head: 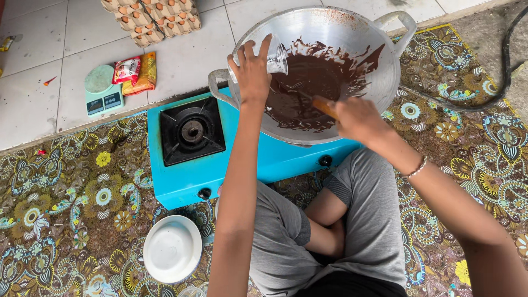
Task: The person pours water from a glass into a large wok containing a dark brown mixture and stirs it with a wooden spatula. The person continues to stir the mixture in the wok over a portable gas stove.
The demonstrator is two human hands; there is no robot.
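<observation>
Stove (181, 181) was turquoise; wok (385, 71) silver, batter (308, 88) dark brown; mat (66, 220) brown-yellow paisley floral; bowl (172, 249) white; shorts (368, 220) grey; floor tiles (33, 93) white.

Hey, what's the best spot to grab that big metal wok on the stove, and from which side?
Take the wok by its loop handle at the far right rim, coming from outside. It juts clear of the dark batter; the near-left handle sits beside the left hand.

Home floor-level cooking spot, informal kitchen. Shown by: blue two-burner gas stove (190, 159) set on patterned floor mat (66, 209), big metal wok (324, 71) of dark batter, egg trays (154, 19), kitchen scale (103, 91), snack packets (137, 71), white tiles (38, 82).
</observation>
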